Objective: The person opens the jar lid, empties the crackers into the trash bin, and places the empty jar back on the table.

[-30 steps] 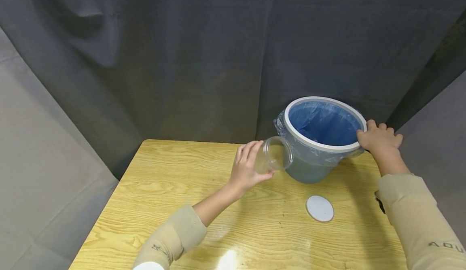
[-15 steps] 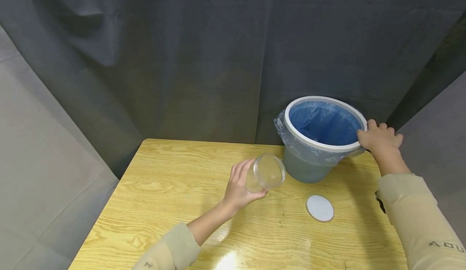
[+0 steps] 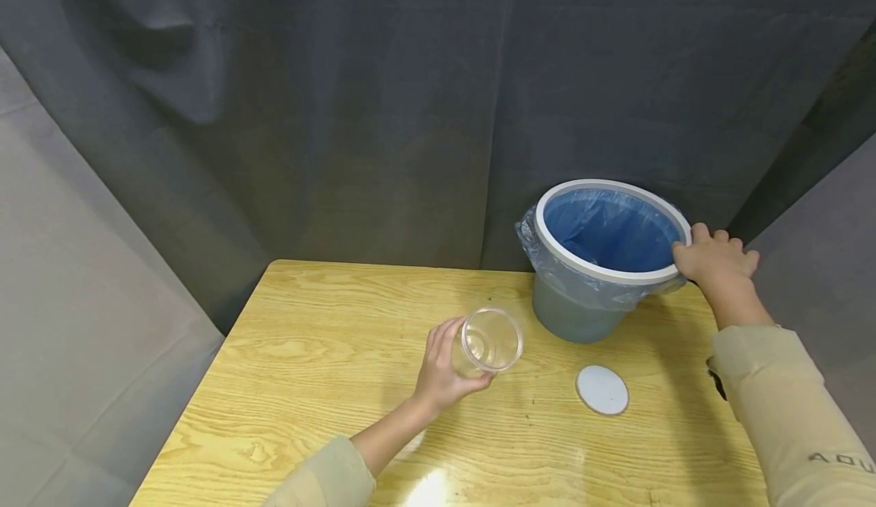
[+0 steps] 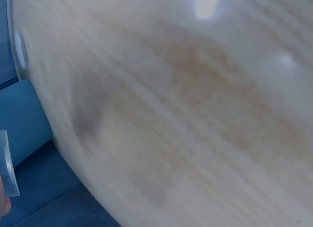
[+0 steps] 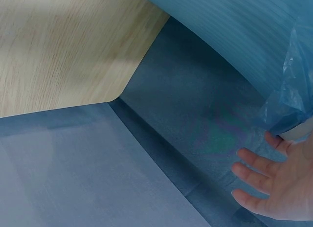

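Observation:
In the head view my left hand (image 3: 441, 374) grips a clear plastic jar (image 3: 489, 343) round its side, its open mouth tilted up and to the right. Only the jar's edge (image 4: 8, 168) and a bit of finger show at the left side of the left wrist view. My right hand (image 3: 715, 260) holds the white rim of a trash can (image 3: 578, 313), thumb over the rim and fingers outside. Seen in the right wrist view, the other fingers (image 5: 254, 179) spread away from the can. A white round disc (image 3: 602, 391) lies flat on the table in front of it.
The can has a blue plastic liner (image 3: 595, 226) folded over its rim, and stands at the back right of the wood-grain table (image 3: 308, 355). A dark curtain (image 3: 376, 112) hangs right behind the table's back edge. Grey cloth (image 3: 89, 324) covers the left side.
My left hand has drawn the jar away from the can, toward me and leftward, and its mouth has turned more upward. The right hand stays on the rim; the disc has not moved.

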A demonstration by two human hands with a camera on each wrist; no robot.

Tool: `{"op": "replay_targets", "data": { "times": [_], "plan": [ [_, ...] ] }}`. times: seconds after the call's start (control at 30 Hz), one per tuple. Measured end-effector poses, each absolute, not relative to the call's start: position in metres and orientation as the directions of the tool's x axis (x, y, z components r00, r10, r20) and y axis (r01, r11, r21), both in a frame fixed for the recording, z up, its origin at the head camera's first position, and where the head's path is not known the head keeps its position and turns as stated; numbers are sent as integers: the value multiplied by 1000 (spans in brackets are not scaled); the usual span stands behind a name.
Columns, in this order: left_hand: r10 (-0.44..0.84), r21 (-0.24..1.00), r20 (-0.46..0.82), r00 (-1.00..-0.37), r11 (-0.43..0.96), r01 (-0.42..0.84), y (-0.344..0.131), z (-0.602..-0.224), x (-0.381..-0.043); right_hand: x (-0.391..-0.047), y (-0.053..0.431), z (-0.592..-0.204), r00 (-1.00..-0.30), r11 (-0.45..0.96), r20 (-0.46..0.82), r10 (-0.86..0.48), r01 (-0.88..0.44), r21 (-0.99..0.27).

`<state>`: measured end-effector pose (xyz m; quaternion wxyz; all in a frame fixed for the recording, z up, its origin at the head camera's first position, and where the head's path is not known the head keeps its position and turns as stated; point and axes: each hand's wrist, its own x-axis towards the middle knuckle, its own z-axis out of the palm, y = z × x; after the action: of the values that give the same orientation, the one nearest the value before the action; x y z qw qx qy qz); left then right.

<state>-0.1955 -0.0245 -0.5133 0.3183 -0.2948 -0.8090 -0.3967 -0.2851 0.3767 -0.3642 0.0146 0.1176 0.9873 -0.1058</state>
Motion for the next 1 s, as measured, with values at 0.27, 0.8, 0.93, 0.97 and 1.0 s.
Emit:
{"op": "replay_targets", "data": {
  "times": [0.27,0.8,0.93,0.97,1.0],
  "plan": [
    [193,496,728,-657,514,700,-27,-531,-188,-286,377,-362,-971,950,-61,231,238,-204],
    [188,550,669,-719,525,649,-31,-560,-178,-285,377,-363,-971,949,-65,231,240,-207],
    [190,582,635,-749,519,625,-33,-565,-175,-284,377,-363,-971,950,-64,229,237,-205],
    [191,592,625,-757,517,619,-33,-567,-174,-284,377,-363,-971,949,-66,228,237,-206],
    [193,599,615,-765,516,612,-33,-568,-174,-284,377,-363,-971,949,-67,229,238,-206]
  ]
}}
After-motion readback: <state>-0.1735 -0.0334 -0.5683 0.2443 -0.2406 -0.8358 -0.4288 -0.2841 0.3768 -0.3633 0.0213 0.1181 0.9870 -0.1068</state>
